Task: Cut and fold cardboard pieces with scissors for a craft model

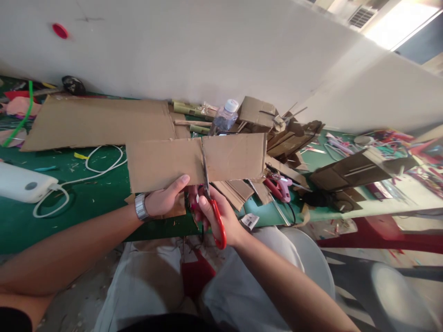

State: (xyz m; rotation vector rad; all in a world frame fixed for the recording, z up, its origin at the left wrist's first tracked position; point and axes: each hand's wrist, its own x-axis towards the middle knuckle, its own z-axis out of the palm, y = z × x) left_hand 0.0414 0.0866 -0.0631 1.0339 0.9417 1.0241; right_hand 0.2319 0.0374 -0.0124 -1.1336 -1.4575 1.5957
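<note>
A white power bank (24, 183) with a looped white cable (97, 170) lies at the left on the green table (51, 221), in front of a large flat sheet of brown cardboard (97, 122). The left hand (166, 199), with a silver wristwatch (140, 206), clamps the lower edge of a long rectangular strip of brown corrugated cardboard (166, 163), held up above the table's near edge. The strip is plain and creased, and a cut runs up its middle almost to the top edge. The right hand (216, 214) is clenched through the loops of red-handled scissors (214, 210), whose blades stand in that cut. Behind, a clear plastic bottle (224, 116) with a white cap lies tilted; its contents cannot be made out. Further right lie a pink glue gun (282, 186) and cardboard scraps (294, 133).
</note>
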